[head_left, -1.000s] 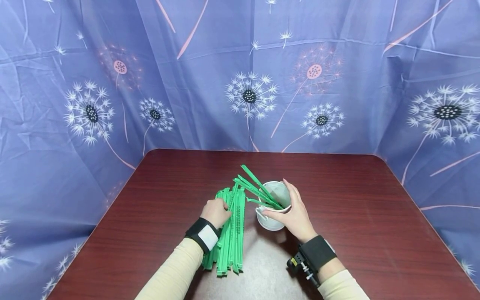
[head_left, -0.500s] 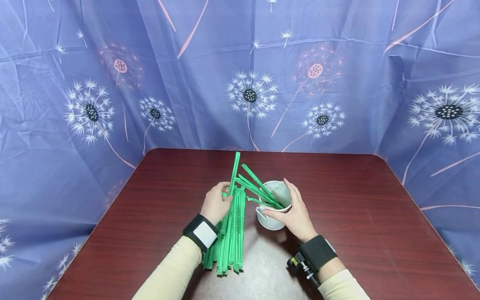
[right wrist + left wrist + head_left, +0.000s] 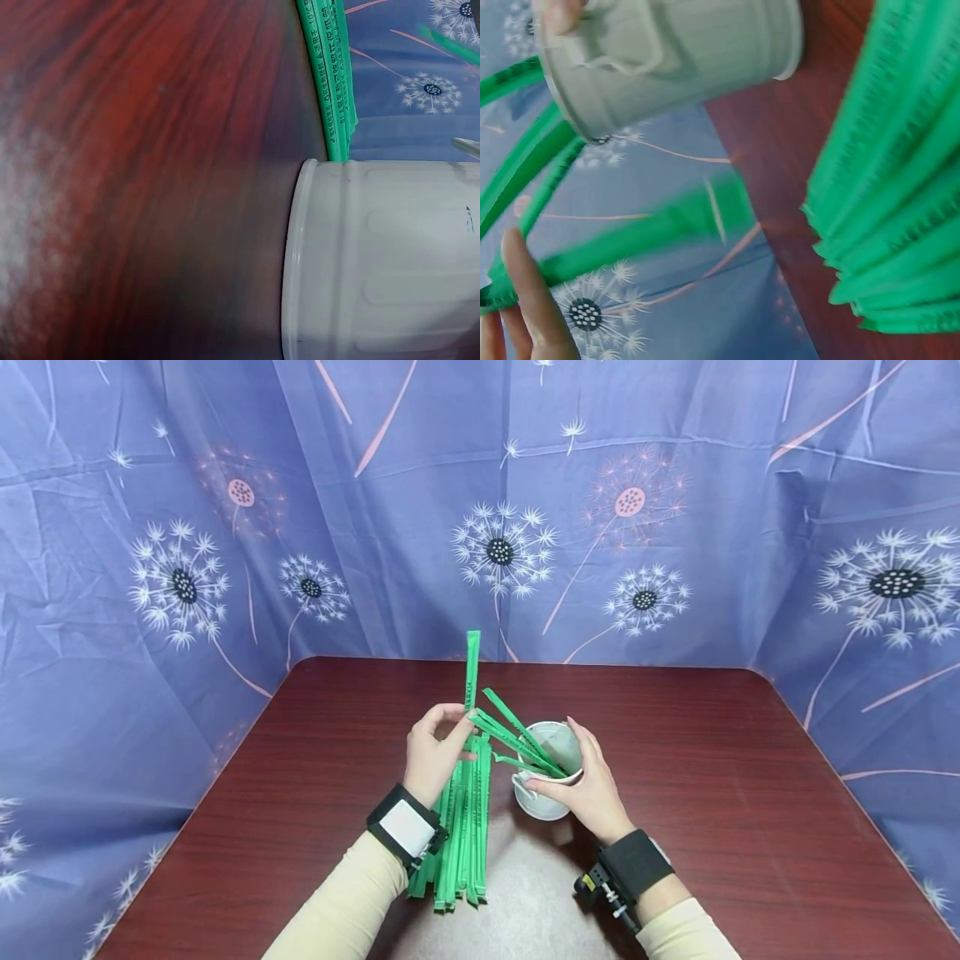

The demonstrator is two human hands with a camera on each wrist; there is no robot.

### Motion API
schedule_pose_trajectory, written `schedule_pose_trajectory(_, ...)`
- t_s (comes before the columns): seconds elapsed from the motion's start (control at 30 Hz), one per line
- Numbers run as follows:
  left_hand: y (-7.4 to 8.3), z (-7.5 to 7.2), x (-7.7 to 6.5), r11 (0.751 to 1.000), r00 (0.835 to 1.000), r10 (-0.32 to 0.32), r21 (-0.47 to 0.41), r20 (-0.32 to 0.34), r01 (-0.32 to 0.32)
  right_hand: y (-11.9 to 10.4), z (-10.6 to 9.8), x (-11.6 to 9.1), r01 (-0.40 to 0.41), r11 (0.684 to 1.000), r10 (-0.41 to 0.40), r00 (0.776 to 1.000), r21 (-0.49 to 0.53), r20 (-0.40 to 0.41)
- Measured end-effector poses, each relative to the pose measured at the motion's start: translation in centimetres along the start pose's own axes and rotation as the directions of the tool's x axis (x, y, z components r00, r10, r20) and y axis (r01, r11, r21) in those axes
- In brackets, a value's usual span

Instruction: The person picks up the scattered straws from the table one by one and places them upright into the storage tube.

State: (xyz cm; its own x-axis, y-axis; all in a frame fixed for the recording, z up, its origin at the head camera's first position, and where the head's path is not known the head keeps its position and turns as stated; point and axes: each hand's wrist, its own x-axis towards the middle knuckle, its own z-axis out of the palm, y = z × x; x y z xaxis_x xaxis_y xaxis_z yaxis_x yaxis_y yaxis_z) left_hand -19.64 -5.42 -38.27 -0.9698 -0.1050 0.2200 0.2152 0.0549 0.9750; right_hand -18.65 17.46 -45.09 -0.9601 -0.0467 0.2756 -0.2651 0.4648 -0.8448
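Note:
My left hand (image 3: 433,756) pinches one long, thin green wrapped stick (image 3: 472,668), which stands nearly upright above the pile. In the left wrist view this held stick (image 3: 645,236) is blurred. Below the hand, a pile of the same green printed sticks (image 3: 463,835) lies on the table, partly covered by the wrist. To its right stands a white bucket (image 3: 542,808) with a small side handle. Several green sticks (image 3: 517,735) lean out of it to the left. My right hand (image 3: 596,793) grips the bucket by its rim, thumb at the near side and fingers round the right.
The dark red wooden table (image 3: 712,802) extends on both sides of the hands. A blue curtain (image 3: 390,552) printed with dandelions hangs behind and beside it. Each wrist wears a black strap; a small camera (image 3: 607,893) sits on the right one.
My left hand has drawn one green stick out of the pile and raised it forward and slightly right. My right hand and the bucket have stayed in place.

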Motion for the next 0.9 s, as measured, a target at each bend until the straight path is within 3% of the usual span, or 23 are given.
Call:
schedule_pose_trajectory(0.13,0.7,0.3,0.0,0.995,0.998,0.029,-0.092,-0.049,-0.033,0.0,0.0,0.0,0.001,1.000,-0.001,1.000,0.001,0.002)
schedule_pose_trajectory(0.33,1.3,0.7,0.0,0.970,0.996,0.073,-0.230,-0.058,-0.085,0.1,0.0,0.0,-0.002,1.000,0.002,1.000,-0.003,0.005)
schedule_pose_trajectory(0.67,1.2,0.7,-0.1,0.969,0.991,0.096,-0.220,-0.089,-0.113,0.0,0.0,0.0,-0.003,1.000,0.003,1.000,0.000,0.006)
schedule_pose_trajectory(0.9,1.1,0.7,-0.1,0.941,0.986,0.127,-0.303,-0.104,-0.153,-0.1,0.0,-0.1,0.004,1.000,-0.004,1.000,-0.003,-0.002)
